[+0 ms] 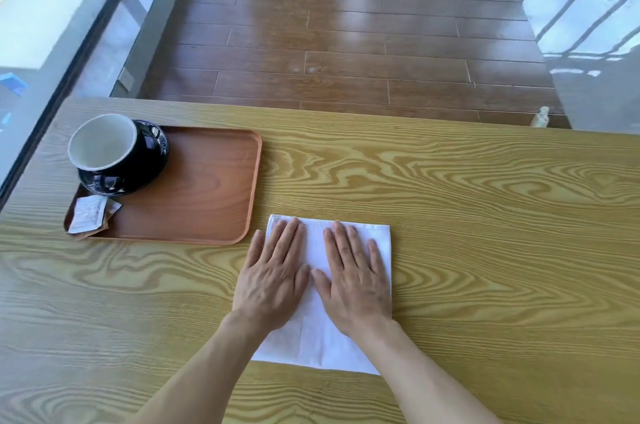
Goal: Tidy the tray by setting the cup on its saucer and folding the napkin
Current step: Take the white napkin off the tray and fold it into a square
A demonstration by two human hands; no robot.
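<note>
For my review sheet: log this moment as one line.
cup on saucer, on tray | napkin on table | left hand, right hand flat on napkin

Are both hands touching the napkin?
Touching. The head view shows the left hand and right hand lying flat, palms down, on the white napkin.

table point(450, 216): matt grained wood | tray point(207, 188): smooth wood | saucer point(138, 178): glossy ceramic | napkin point(315, 337): matt cloth

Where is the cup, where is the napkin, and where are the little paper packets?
cup point(102, 143), head view, white inside wall.
napkin point(313, 337), head view, bare part between the wrists.
paper packets point(88, 216), head view, top white packet.
</note>
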